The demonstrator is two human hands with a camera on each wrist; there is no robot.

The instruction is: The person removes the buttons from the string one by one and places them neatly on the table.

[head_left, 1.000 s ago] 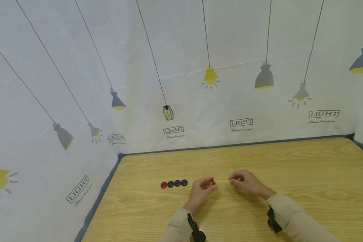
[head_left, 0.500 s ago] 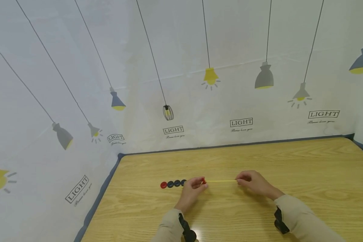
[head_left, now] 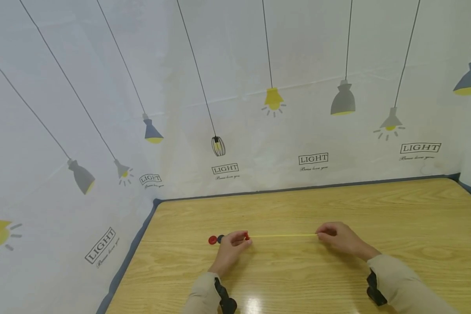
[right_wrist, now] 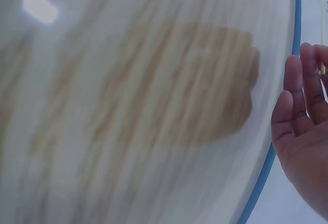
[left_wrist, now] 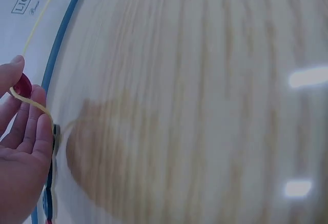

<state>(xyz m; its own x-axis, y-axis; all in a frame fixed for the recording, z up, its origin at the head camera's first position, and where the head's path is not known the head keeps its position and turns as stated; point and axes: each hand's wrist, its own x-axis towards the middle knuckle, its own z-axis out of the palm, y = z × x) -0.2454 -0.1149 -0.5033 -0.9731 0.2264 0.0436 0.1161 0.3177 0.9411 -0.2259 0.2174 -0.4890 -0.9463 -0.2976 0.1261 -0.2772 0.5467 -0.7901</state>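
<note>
In the head view my left hand (head_left: 228, 252) pinches a red button (head_left: 247, 235) between thumb and fingers, just above the table. A yellow cord (head_left: 282, 236) stretches nearly level from this button to my right hand (head_left: 340, 239), whose thumb and forefinger pinch its end. The left wrist view shows the cord running up from the red button (left_wrist: 23, 86), with a loose tail hanging over the fingers. In the right wrist view the cord's end (right_wrist: 323, 71) peeks out between the fingertips; the other fingers are extended.
Left of my left hand, another red button (head_left: 213, 240) and a dark button (head_left: 220, 239) lie flat on the wooden table (head_left: 172, 270); my hand covers the rest of that row. A white sheet (head_left: 255, 144) printed with lamps stands behind the table.
My left hand has moved left with the red button, now covering part of the button row. My right hand has moved right, and the cord span between them has lengthened.
</note>
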